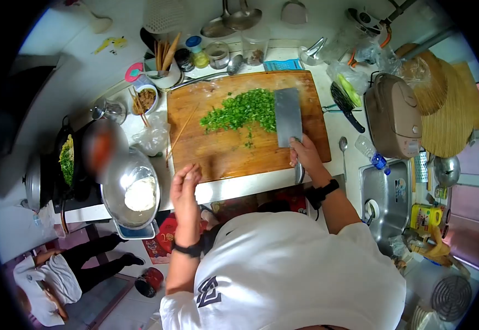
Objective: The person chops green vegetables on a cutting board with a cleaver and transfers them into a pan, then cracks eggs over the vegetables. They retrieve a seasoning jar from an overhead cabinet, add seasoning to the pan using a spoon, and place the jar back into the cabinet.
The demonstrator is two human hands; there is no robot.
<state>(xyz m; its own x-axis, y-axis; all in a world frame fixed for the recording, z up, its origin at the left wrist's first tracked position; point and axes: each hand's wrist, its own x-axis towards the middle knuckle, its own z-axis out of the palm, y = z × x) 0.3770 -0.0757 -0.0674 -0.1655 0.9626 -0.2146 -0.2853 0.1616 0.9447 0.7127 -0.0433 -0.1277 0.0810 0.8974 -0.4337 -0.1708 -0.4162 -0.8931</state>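
Observation:
A wooden cutting board (pixel 223 157) carries a heap of chopped green herbs (pixel 245 110). My right hand (pixel 306 153) is wrapped round the handle of a cleaver (pixel 288 115), whose broad blade rests on the board against the right side of the heap. Near the board's lower left corner, my left hand (pixel 185 180) is raised with its fingers curled together; whether anything small is between them cannot be made out. One chopstick (pixel 183 132) lies along the board's left side.
A metal bowl with white dough (pixel 140 194) stands at the left, beyond it a pan (pixel 66 159) with food. On the right are a black knife (pixel 349 113), a rice cooker (pixel 393 115) and a sink (pixel 385 192). Another person (pixel 58 278) is at lower left.

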